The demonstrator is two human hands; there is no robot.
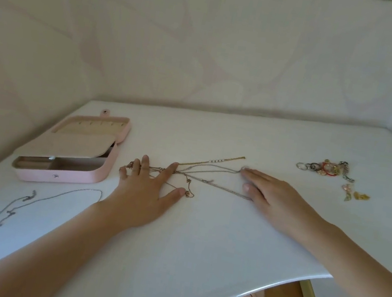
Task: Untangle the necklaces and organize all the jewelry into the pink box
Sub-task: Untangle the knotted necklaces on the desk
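Box (67, 178) open (tangled necklaces (219, 186) lie outside).

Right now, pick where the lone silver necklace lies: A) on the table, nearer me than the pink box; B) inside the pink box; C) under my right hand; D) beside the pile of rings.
A: the silver necklace lies loose on the white table, in front of the open pink jewelry box.
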